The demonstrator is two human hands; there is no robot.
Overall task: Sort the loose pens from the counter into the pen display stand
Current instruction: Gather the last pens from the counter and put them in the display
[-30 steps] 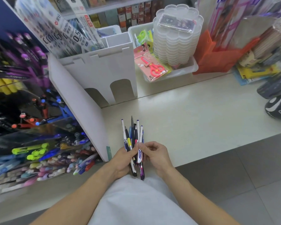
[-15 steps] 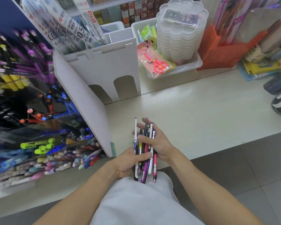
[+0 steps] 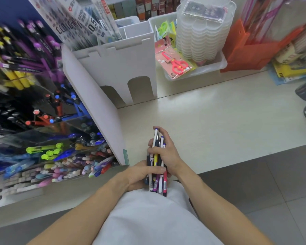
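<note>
While gripped, pens [image 3: 156,156] outside stand [image 3: 42,121]

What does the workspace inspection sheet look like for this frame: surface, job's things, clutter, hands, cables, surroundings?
Surface: pale counter, its middle bare.
Job's things: bundle of pens held in both hands above the counter's front edge; pen display stand at left, its tiers full of coloured pens.
Clutter: white card divider; clear tray holding packaged red scissors and a stack of clear plastic containers; orange holder.
Hands: left hand grips the bundle low; right hand wraps it higher up.
Cables: nothing seen.
Surroundings: grey tiled floor; stocked shelves behind.
</note>
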